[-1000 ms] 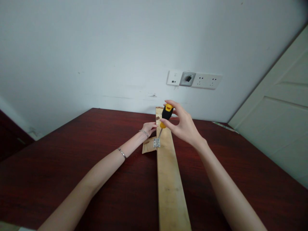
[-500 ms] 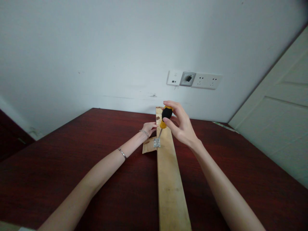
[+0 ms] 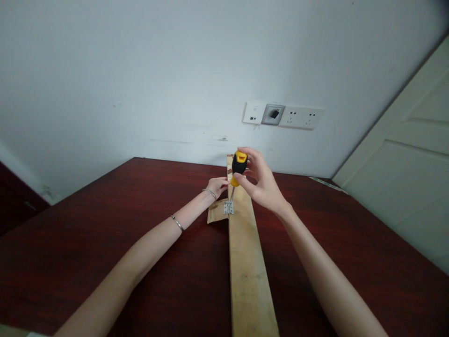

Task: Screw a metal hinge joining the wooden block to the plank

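A screwdriver (image 3: 240, 164) with a yellow and black handle is in my right hand (image 3: 261, 182), thumb and fingers around the handle. Its shaft slants down to a small metal hinge (image 3: 228, 208); the contact of the tip is too small to make out. The hinge bridges a long wooden plank (image 3: 247, 262) and a short wooden piece (image 3: 216, 212) sticking out on the left. My left hand (image 3: 218, 186) grips the plank's left edge just beyond the short piece, its fingertips partly hidden.
The plank lies lengthwise on a dark red-brown table (image 3: 168, 281) whose far edge is by a white wall (image 3: 140, 70). Wall sockets (image 3: 300, 117) are above the table. At the far right edge lies a thin strip (image 3: 328, 185), beside a pale panelled door (image 3: 414, 164).
The screwdriver handle has tipped slightly left and stands more upright, my right fingers shifting around it. My left hand, the hinge and the plank stay in place.
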Motion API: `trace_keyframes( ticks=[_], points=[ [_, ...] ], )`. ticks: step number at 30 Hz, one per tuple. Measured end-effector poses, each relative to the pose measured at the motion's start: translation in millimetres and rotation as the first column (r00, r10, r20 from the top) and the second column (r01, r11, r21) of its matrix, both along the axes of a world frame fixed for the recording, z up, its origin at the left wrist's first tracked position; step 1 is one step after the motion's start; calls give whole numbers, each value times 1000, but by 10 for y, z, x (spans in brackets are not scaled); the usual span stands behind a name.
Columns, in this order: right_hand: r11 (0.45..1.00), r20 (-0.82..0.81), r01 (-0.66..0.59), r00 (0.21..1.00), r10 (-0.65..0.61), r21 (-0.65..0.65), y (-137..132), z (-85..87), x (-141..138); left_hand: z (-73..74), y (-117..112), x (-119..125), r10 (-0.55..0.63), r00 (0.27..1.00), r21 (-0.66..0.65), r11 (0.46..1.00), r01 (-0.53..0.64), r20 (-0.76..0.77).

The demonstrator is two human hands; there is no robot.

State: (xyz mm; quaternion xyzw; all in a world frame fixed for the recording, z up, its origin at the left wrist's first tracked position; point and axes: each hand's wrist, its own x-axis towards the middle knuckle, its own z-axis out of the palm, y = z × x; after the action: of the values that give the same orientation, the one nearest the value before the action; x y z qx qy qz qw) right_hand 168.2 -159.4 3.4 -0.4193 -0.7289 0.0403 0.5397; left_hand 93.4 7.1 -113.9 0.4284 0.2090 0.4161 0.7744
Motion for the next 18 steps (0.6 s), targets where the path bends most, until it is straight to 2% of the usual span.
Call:
trace_keyframes(
  ticks=[2, 4, 11, 15, 18],
  points=[
    [998, 23, -49, 998, 50, -43, -7, 8, 5, -2, 4, -1, 3, 1000, 8, 1000, -3, -5],
    [998, 38, -43, 998, 45, -45, 1, 8, 13, -8, 13, 1, -15, 1000, 23, 1000, 15, -6],
    [982, 54, 159, 985, -165, 104, 65, -46, 42, -65, 73, 36, 21, 998, 37, 999, -19, -53],
    [963, 61, 221, 971, -233, 155, 55, -59, 12, -91, 97, 49, 41, 998, 26, 999, -39, -49],
    [949, 62, 261, 959, -275, 178, 45, -57, -3, -92, 97, 39, 3, 1000, 59, 998, -1, -24]
  ],
)
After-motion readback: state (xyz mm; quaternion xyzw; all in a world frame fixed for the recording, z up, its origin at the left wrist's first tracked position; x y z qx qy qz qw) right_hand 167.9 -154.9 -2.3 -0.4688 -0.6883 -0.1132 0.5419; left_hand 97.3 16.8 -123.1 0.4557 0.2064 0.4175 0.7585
